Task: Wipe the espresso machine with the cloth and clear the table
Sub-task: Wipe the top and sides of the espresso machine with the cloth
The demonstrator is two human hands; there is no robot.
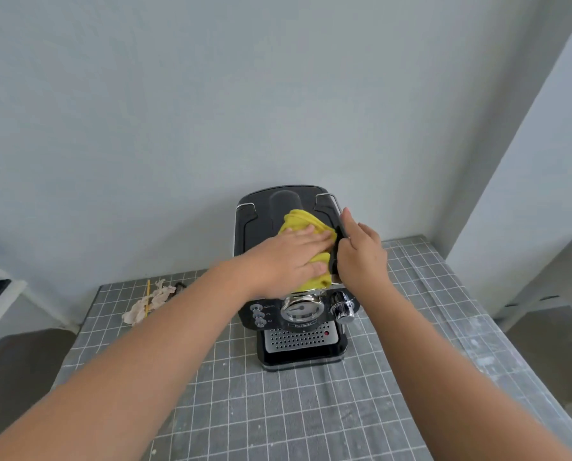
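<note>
A black espresso machine (261,221) with chrome dial and knob stands on the table (278,410), which is covered by a grey checked cloth. A yellow cloth (303,219) lies bunched on the machine's top. My left hand (288,257) presses flat on the yellow cloth with straight fingers. My right hand (361,254) rests against the machine's right top edge, thumb up along the rim and fingers over the side, steadying it.
A crumpled beige tissue (148,302) and a thin yellow stick (148,296) lie at the table's back left, with a small dark object (179,286) beside them. A white wall stands right behind the machine. The table edges drop off left and right.
</note>
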